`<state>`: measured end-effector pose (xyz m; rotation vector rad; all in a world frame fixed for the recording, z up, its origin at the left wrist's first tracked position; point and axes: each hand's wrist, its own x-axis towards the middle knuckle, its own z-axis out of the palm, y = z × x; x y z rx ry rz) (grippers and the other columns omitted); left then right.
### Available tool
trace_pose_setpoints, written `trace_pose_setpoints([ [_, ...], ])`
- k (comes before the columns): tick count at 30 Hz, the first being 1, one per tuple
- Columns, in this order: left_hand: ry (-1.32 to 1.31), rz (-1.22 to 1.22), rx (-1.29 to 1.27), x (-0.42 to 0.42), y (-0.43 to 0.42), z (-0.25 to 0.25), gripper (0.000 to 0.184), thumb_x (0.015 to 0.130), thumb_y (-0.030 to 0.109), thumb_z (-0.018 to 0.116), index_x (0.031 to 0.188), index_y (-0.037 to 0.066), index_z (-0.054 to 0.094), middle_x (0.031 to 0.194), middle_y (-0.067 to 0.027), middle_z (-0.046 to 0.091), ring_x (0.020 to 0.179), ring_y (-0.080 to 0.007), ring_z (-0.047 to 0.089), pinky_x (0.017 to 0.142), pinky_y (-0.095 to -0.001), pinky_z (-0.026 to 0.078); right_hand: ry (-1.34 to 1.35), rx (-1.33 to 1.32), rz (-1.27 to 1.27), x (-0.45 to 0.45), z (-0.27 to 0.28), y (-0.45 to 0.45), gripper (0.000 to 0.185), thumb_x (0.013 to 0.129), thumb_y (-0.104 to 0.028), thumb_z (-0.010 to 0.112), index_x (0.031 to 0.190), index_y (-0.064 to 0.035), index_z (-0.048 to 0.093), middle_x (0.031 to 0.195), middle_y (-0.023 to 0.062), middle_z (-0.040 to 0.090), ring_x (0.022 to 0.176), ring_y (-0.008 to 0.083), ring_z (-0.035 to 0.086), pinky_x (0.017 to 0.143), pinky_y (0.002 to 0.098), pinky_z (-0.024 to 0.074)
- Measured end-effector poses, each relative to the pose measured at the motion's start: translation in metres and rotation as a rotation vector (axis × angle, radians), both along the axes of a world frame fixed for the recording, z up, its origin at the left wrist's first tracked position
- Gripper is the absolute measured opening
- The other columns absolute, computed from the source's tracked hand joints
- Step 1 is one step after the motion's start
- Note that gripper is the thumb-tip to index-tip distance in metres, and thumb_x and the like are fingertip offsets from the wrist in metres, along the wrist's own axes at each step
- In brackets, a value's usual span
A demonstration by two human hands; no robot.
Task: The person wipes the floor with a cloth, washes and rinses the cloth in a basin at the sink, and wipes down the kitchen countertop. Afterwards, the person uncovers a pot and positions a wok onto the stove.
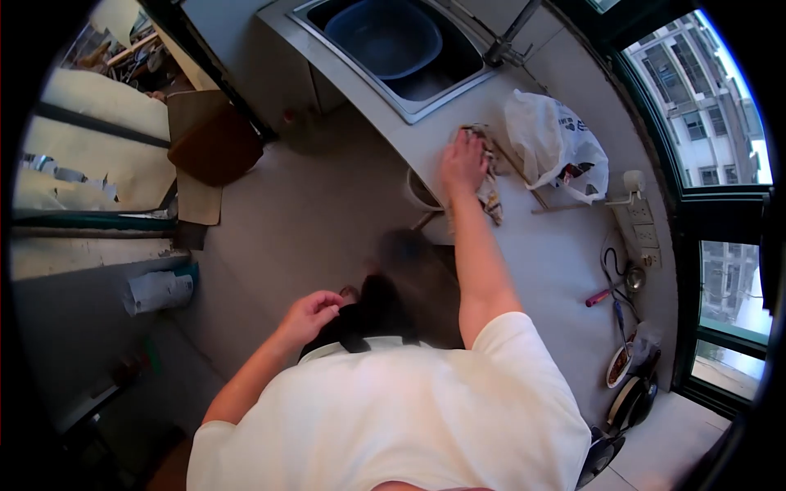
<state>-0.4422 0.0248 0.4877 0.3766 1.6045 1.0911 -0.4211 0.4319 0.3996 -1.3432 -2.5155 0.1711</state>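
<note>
My right hand (464,166) presses on a crumpled, patterned cloth (491,192) on the white countertop (532,262), near its front edge. The cloth sticks out past my fingers and along the side of my palm. To the right of it, a white plastic bag (553,143) stands by some thin sticks (524,173). My left hand (313,315) hangs in the air in front of my body, over the floor, with its fingers curled loosely and nothing seen between them.
A metal sink (413,106) holds a dark basin (385,37), with a faucet (503,51) behind it. Sockets (643,221), a ladle (634,279), a red-handled tool (598,298), a dish (619,366) and pans (629,401) line the wall side. A brown stool or box (213,139) stands at left.
</note>
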Motion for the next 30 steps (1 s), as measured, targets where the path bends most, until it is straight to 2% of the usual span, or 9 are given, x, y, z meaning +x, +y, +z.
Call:
trace_pose_setpoints([
  [6, 0.071, 0.184, -0.017, -0.059, -0.004, -0.003, 0.019, 0.086, 0.009, 0.054, 0.103, 0.002, 0.057, 0.091, -0.0037, 0.06, 0.085, -0.0118, 0.056, 0.078, -0.0259, 0.046, -0.022, 0.024, -0.256, -0.033, 0.005, 0.102, 0.047, 0.089, -0.036, 0.031, 0.131, -0.0152, 0.036, 0.138, 0.0088, 0.035, 0.128, 0.0285, 0.029, 0.103, 0.0451, 0.0224],
  [9, 0.026, 0.251, -0.121, -0.1, 0.019, 0.004, 0.018, 0.086, 0.008, 0.054, 0.102, 0.001, 0.057, 0.091, -0.0042, 0.06, 0.086, -0.0118, 0.056, 0.078, -0.0262, 0.046, 0.217, -0.048, -0.269, -0.036, -0.052, 0.212, 0.052, 0.086, -0.033, 0.035, 0.136, -0.0199, 0.028, 0.14, 0.0138, 0.03, 0.128, 0.0339, 0.028, 0.104, 0.0424, 0.0229],
  [11, 0.008, 0.256, -0.173, -0.124, 0.039, 0.009, 0.018, 0.086, 0.008, 0.053, 0.103, 0.001, 0.057, 0.091, -0.0048, 0.06, 0.085, -0.012, 0.057, 0.078, -0.026, 0.046, 0.242, -0.336, -0.43, -0.061, 0.041, 0.19, 0.04, 0.086, -0.028, 0.037, 0.121, -0.0101, 0.043, 0.125, 0.0175, 0.045, 0.114, 0.0373, 0.042, 0.099, 0.039, 0.0312],
  [15, -0.031, 0.233, -0.187, -0.163, 0.075, 0.014, 0.019, 0.086, 0.009, 0.052, 0.103, 0.001, 0.057, 0.093, -0.0048, 0.061, 0.087, -0.0124, 0.056, 0.08, -0.0264, 0.045, 0.018, 0.214, -0.168, -0.06, -0.034, 0.314, 0.051, 0.081, -0.028, 0.04, 0.126, -0.005, 0.04, 0.132, 0.0185, 0.038, 0.122, 0.0365, 0.034, 0.101, 0.0479, 0.0267],
  [17, 0.001, 0.189, -0.231, -0.178, 0.091, 0.008, 0.02, 0.087, 0.009, 0.052, 0.104, 0.001, 0.057, 0.093, -0.005, 0.061, 0.087, -0.0124, 0.056, 0.08, -0.0263, 0.045, 0.122, 0.123, -0.188, -0.064, -0.045, 0.332, 0.049, 0.081, -0.027, 0.041, 0.124, -0.0043, 0.043, 0.132, 0.0181, 0.039, 0.123, 0.0347, 0.033, 0.1, 0.0495, 0.0268],
  [19, 0.019, 0.138, -0.257, -0.185, 0.102, 0.006, 0.02, 0.087, 0.009, 0.051, 0.104, 0.0, 0.057, 0.093, -0.0054, 0.061, 0.086, -0.0126, 0.057, 0.079, -0.0258, 0.045, 0.208, -0.02, -0.223, -0.08, -0.013, 0.3, 0.044, 0.081, -0.026, 0.043, 0.118, -0.0025, 0.046, 0.127, 0.0195, 0.042, 0.121, 0.0328, 0.035, 0.102, 0.0493, 0.0242],
  [21, -0.002, 0.087, -0.253, -0.194, 0.118, 0.004, 0.02, 0.087, 0.01, 0.051, 0.103, 0.0, 0.057, 0.093, -0.0056, 0.061, 0.086, -0.0126, 0.057, 0.079, -0.0257, 0.045, -0.135, 0.132, -0.097, -0.082, -0.023, 0.274, 0.047, 0.085, -0.032, 0.041, 0.123, -0.0036, 0.043, 0.131, 0.0189, 0.038, 0.125, 0.0312, 0.031, 0.104, 0.049, 0.0199],
  [25, -0.017, -0.015, -0.196, -0.215, 0.15, 0.008, 0.02, 0.088, 0.01, 0.051, 0.104, 0.0, 0.056, 0.096, -0.0062, 0.06, 0.087, -0.0134, 0.056, 0.079, -0.0252, 0.045, 0.078, 0.13, -0.063, -0.085, 0.003, 0.131, 0.05, 0.088, -0.032, 0.042, 0.131, -0.0053, 0.038, 0.137, 0.0179, 0.033, 0.127, 0.0343, 0.029, 0.102, 0.0487, 0.023],
  [30, -0.011, -0.112, -0.107, -0.247, 0.171, 0.007, 0.019, 0.088, 0.009, 0.048, 0.104, 0.001, 0.056, 0.094, -0.0058, 0.059, 0.087, -0.014, 0.054, 0.08, -0.0259, 0.044, 0.131, -0.253, 0.295, -0.046, 0.051, -0.005, 0.051, 0.08, -0.023, 0.052, 0.126, -0.0035, 0.043, 0.133, 0.0168, 0.038, 0.127, 0.0298, 0.032, 0.102, 0.0473, 0.022],
])
